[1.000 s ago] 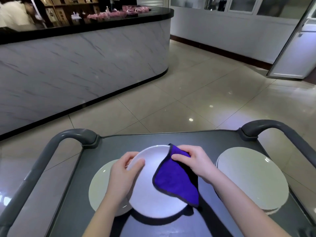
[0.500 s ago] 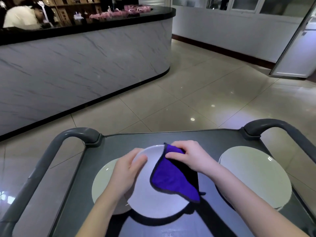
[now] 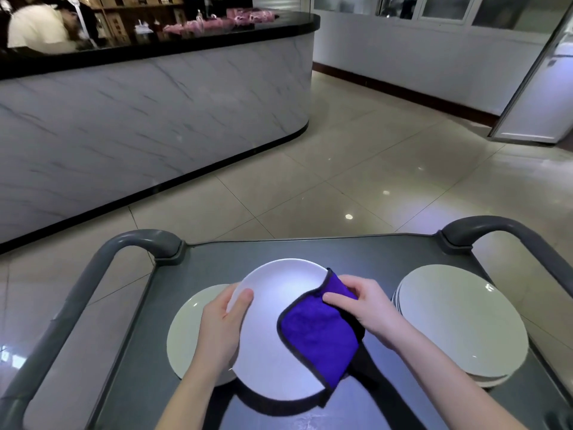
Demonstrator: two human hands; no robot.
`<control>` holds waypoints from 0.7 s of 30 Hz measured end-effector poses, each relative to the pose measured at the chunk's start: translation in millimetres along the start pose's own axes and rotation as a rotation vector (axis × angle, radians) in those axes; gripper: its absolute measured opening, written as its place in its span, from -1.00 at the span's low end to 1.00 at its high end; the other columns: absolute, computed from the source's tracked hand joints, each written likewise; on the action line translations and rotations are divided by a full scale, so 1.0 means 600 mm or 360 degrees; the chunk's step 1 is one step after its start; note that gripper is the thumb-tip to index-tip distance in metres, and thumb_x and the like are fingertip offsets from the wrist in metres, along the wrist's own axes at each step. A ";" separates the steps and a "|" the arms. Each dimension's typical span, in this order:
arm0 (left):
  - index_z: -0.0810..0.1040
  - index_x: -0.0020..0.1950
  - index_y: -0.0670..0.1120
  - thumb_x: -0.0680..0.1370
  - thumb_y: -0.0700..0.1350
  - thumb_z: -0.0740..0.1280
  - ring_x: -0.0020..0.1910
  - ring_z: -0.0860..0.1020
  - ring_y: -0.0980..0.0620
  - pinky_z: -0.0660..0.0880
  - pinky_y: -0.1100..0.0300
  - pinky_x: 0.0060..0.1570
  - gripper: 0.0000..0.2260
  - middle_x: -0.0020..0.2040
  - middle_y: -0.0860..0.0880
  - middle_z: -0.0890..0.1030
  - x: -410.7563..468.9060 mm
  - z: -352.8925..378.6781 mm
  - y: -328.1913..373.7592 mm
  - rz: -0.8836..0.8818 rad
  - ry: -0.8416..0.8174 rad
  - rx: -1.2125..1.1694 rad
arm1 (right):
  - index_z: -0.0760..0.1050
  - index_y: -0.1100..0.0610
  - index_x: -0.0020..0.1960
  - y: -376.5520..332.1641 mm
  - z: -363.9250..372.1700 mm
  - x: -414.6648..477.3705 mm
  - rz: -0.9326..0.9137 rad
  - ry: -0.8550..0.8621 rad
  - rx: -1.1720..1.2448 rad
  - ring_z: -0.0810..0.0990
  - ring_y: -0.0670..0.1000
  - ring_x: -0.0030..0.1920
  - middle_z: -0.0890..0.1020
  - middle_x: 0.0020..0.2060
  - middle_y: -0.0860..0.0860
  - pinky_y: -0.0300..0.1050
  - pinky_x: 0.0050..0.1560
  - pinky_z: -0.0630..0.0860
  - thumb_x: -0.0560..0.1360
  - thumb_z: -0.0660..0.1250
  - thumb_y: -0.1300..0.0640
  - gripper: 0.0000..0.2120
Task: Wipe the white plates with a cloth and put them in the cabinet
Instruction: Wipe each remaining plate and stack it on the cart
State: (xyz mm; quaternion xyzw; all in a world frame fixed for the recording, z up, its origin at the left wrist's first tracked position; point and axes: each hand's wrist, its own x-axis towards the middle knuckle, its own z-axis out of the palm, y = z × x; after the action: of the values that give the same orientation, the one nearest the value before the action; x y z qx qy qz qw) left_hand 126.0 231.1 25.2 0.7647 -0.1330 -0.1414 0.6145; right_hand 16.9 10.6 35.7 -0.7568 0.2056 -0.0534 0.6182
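Observation:
My left hand (image 3: 224, 324) grips the left rim of a white plate (image 3: 273, 305), thumb on its face, holding it tilted above the grey cart top (image 3: 356, 256). My right hand (image 3: 362, 305) pinches a purple cloth (image 3: 319, 336) with a black hem over the plate's right edge; the cloth drapes across the plate's right half. A single white plate (image 3: 186, 330) lies on the cart under my left hand. A stack of white plates (image 3: 459, 324) rests at the cart's right.
The cart has grey tube handles at left (image 3: 93, 274) and right (image 3: 508, 231). A marble-fronted counter (image 3: 139, 119) with a black top curves across the left, a person behind it. Tiled floor (image 3: 387, 169) lies ahead; an open white door (image 3: 536, 97) stands far right.
The cloth and my right hand have slid from the plate's middle toward its right edge. My left thumb now lies lower on the plate's left rim, and the plate's upper face is uncovered.

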 end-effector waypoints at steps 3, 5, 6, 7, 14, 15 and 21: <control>0.71 -0.11 0.14 0.61 -0.11 0.35 -0.18 0.63 0.25 0.46 0.45 -0.23 -0.79 -0.14 0.15 0.72 0.013 0.003 0.016 0.0153 -0.0347 0.0139 | 0.61 0.07 -0.17 -0.033 0.011 0.015 -0.0229 -0.0121 -0.0393 0.51 -0.15 -0.28 0.61 -0.32 -0.09 -0.25 -0.20 0.42 0.47 0.47 0.14 -0.94; 0.70 -0.16 0.08 0.54 -0.06 0.40 -0.22 0.59 0.23 0.46 0.38 -0.22 -0.88 -0.20 0.10 0.70 0.018 0.015 0.024 0.0216 -0.0466 0.0253 | 0.62 -0.01 -0.17 -0.048 0.027 0.020 -0.0335 -0.0236 -0.0600 0.51 -0.21 -0.27 0.61 -0.33 -0.16 -0.31 -0.19 0.42 0.46 0.47 0.10 -0.94; 0.70 -0.17 0.06 0.52 -0.07 0.44 -0.21 0.60 0.21 0.47 0.36 -0.20 -0.92 -0.20 0.08 0.71 0.021 0.019 0.025 0.0220 -0.0436 0.0275 | 0.63 -0.01 -0.16 -0.050 0.031 0.022 -0.0351 -0.0247 -0.0625 0.51 -0.21 -0.27 0.62 -0.32 -0.16 -0.30 -0.18 0.42 0.47 0.47 0.09 -0.96; 0.70 -0.15 0.06 0.50 -0.12 0.47 -0.20 0.62 0.20 0.49 0.36 -0.18 -0.92 -0.18 0.07 0.72 0.024 0.019 0.027 0.0202 -0.0374 0.0260 | 0.63 -0.02 -0.16 -0.050 0.032 0.022 -0.0350 -0.0226 -0.0610 0.51 -0.19 -0.26 0.63 -0.31 -0.15 -0.27 -0.17 0.42 0.48 0.46 0.09 -0.95; 0.64 0.02 0.05 0.64 -0.09 0.32 -0.11 0.70 0.06 0.55 0.27 -0.26 -0.89 -0.07 0.05 0.74 0.004 0.010 -0.015 -0.0263 0.0117 -0.0211 | 0.67 0.19 -0.05 -0.013 0.017 0.008 0.0054 0.0407 0.0687 0.60 0.01 -0.22 0.70 -0.22 0.08 -0.18 -0.22 0.53 0.52 0.40 0.24 -0.93; 0.63 0.06 0.03 0.67 -0.07 0.27 -0.13 0.70 0.09 0.55 0.30 -0.28 -0.87 -0.06 0.05 0.74 0.000 0.020 -0.017 -0.0319 0.0189 -0.0356 | 0.66 0.22 -0.01 -0.007 0.021 0.006 0.0112 0.0396 0.0826 0.61 0.04 -0.18 0.71 -0.16 0.14 -0.14 -0.18 0.55 0.53 0.38 0.25 -0.91; 0.62 -0.01 0.06 0.69 0.01 0.20 -0.08 0.64 0.10 0.53 0.23 -0.11 -0.79 -0.09 0.06 0.70 0.007 0.021 -0.005 -0.0205 0.0348 -0.0189 | 0.63 0.27 -0.05 -0.018 0.006 0.020 0.0096 0.0160 0.0347 0.56 0.02 -0.21 0.66 -0.25 0.07 -0.19 -0.25 0.46 0.54 0.38 0.23 -0.90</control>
State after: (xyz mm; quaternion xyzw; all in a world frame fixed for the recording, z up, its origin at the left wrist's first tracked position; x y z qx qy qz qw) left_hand 125.3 219.0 19.3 0.7448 -0.0072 -0.1039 0.6591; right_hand 31.4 10.8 42.9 -0.6751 0.2518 -0.0948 0.6869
